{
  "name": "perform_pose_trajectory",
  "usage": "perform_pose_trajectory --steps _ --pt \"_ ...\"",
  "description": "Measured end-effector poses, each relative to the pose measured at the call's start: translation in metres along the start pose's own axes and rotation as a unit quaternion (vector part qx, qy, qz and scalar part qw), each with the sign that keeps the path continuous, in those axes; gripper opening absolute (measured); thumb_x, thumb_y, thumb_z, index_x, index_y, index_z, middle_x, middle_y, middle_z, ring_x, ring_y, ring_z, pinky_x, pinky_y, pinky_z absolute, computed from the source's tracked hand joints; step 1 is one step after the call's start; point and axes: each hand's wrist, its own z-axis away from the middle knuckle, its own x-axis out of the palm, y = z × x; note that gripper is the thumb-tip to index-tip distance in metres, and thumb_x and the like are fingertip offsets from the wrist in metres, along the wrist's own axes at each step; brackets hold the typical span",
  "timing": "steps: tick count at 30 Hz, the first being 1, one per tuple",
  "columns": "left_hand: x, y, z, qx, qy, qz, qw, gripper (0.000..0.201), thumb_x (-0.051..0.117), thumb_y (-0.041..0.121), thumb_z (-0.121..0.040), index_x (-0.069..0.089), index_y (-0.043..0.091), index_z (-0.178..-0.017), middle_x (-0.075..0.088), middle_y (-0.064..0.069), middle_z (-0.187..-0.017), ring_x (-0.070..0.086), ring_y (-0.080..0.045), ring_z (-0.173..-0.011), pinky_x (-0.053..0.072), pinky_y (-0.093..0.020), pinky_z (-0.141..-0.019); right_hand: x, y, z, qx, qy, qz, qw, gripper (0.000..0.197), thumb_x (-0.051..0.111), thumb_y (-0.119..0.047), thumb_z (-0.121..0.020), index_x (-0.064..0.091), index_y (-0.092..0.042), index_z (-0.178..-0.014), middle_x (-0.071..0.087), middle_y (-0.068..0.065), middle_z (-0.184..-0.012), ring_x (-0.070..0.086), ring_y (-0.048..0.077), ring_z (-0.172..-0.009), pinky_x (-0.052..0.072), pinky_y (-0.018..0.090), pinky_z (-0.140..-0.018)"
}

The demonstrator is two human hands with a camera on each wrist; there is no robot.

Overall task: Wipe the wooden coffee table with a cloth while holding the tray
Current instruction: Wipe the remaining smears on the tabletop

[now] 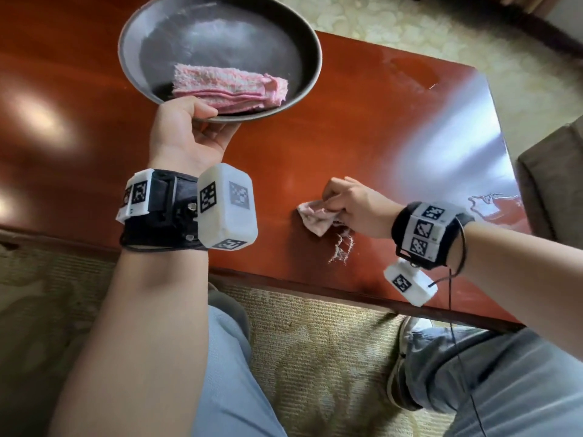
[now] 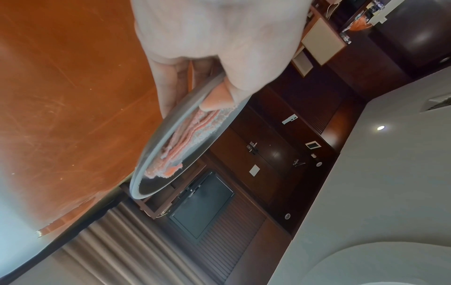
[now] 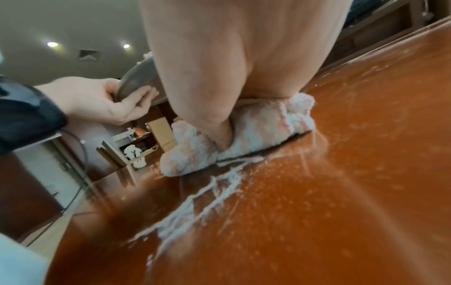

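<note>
A round dark metal tray (image 1: 303, 33) hangs above the reddish wooden coffee table (image 1: 362, 121). My left hand (image 1: 189, 127) grips its near rim, thumb on top and fingers underneath; the right wrist view shows the same hold on the tray (image 3: 136, 81). A folded pink cloth (image 1: 230, 88) lies in the tray (image 2: 146, 185), also seen as pink folds (image 2: 185, 138). My right hand (image 1: 353, 206) holds a crumpled pink-white cloth (image 1: 315, 217) pressed onto the table near its front edge. Frayed white threads (image 1: 342, 249) trail from this cloth (image 3: 258, 127) across the table (image 3: 341, 173).
A wet shiny patch (image 1: 485, 200) lies on the table's right end. The table's front edge (image 1: 315, 288) runs just above my knees in jeans (image 1: 504, 383). A patterned carpet (image 1: 315, 342) covers the floor. A brown armchair (image 1: 552, 184) stands at the right.
</note>
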Motion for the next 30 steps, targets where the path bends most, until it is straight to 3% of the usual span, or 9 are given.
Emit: perform_pose_trajectory --steps 4,8,11,15,19,23,25,27,30 --pt "-0.003 0.000 0.004 -0.004 -0.005 0.006 1.000 0.025 0.041 -0.015 -0.082 0.059 -0.003 -0.095 0.060 -0.019 -0.104 0.061 -0.043 -0.118 0.059 -0.054 -0.084 -0.012 -0.007 0.010 -0.014 -0.046 0.010 0.999 0.037 0.062 0.008 -0.083 0.076 -0.014 -0.110 0.057 0.004 -0.103 0.049 0.025 -0.100 0.045 0.039 -0.090" --pt "-0.006 0.004 0.003 0.005 -0.006 0.002 1.000 0.028 0.042 -0.015 -0.081 0.060 -0.004 -0.101 0.061 -0.020 -0.104 0.061 -0.044 -0.118 0.059 -0.054 -0.084 -0.029 -0.020 -0.044 -0.036 0.035 0.009 0.999 0.027 0.063 -0.003 -0.080 0.077 -0.010 -0.102 0.060 0.011 -0.099 0.055 0.029 -0.092 0.041 0.031 -0.084" --pt "-0.007 0.009 0.002 0.008 -0.005 0.007 1.000 0.026 0.042 -0.014 -0.081 0.059 -0.003 -0.096 0.060 -0.020 -0.102 0.060 -0.044 -0.119 0.058 -0.055 -0.085 -0.026 -0.036 -0.095 -0.057 0.017 0.026 0.998 0.034 0.054 -0.015 -0.077 0.076 -0.005 -0.100 0.063 0.018 -0.100 0.058 0.033 -0.095 0.034 0.030 -0.086" --pt "-0.011 0.015 -0.001 0.020 0.009 0.011 1.000 0.026 0.043 -0.015 -0.081 0.060 -0.004 -0.097 0.061 -0.020 -0.101 0.063 -0.044 -0.115 0.058 -0.055 -0.084 -0.005 -0.045 -0.126 -0.048 -0.018 0.027 0.998 0.027 0.063 -0.006 -0.085 0.075 -0.012 -0.108 0.060 0.016 -0.106 0.056 0.030 -0.102 0.029 0.030 -0.093" --pt "-0.012 0.017 -0.002 0.028 0.022 0.004 0.999 0.028 0.043 -0.015 -0.080 0.060 -0.004 -0.100 0.061 -0.019 -0.100 0.066 -0.042 -0.105 0.059 -0.055 -0.081 0.004 -0.041 -0.101 -0.113 -0.026 0.002 0.993 0.028 0.062 0.004 -0.080 0.076 -0.011 -0.098 0.059 0.010 -0.099 0.048 0.018 -0.088 0.027 0.027 -0.088" --pt "-0.010 0.014 0.000 0.027 0.030 0.000 0.999 0.034 0.043 -0.017 -0.076 0.061 -0.005 -0.102 0.063 -0.019 -0.102 0.064 -0.042 -0.114 0.059 -0.055 -0.081 0.006 -0.028 -0.047 -0.110 -0.067 -0.024 0.991 0.038 0.060 0.010 -0.077 0.077 -0.015 -0.100 0.050 -0.005 -0.097 0.043 0.011 -0.092 0.024 0.033 -0.107" --pt "-0.010 0.012 0.001 0.025 0.034 -0.011 0.999 0.039 0.044 -0.018 -0.070 0.061 -0.004 -0.103 0.062 -0.020 -0.105 0.062 -0.042 -0.117 0.059 -0.054 -0.082 0.006 -0.021 -0.018 -0.091 -0.068 -0.036 0.993 0.048 0.059 0.013 -0.074 0.077 -0.019 -0.104 0.050 -0.007 -0.098 0.044 0.013 -0.093 0.025 0.025 -0.101" --pt "-0.009 0.008 0.003 0.022 0.037 -0.015 0.999 0.035 0.043 -0.016 -0.075 0.060 -0.003 -0.103 0.062 -0.020 -0.106 0.061 -0.042 -0.118 0.059 -0.054 -0.083 0.005 -0.013 0.008 -0.076 -0.063 -0.041 0.994 0.053 0.059 0.015 -0.073 0.077 -0.022 -0.106 0.053 -0.008 -0.099 0.045 0.016 -0.093 0.029 0.019 -0.092" --pt "-0.004 0.002 0.008 0.021 0.028 -0.012 0.999 0.044 0.043 -0.018 -0.068 0.061 -0.004 -0.106 0.063 -0.021 -0.108 0.064 -0.043 -0.112 0.059 -0.054 -0.083 0.003 -0.005 0.032 -0.065 -0.064 -0.040 0.995 0.055 0.059 0.016 -0.075 0.077 -0.026 -0.107 0.056 -0.008 -0.100 0.045 0.017 -0.092 0.037 0.020 -0.085"
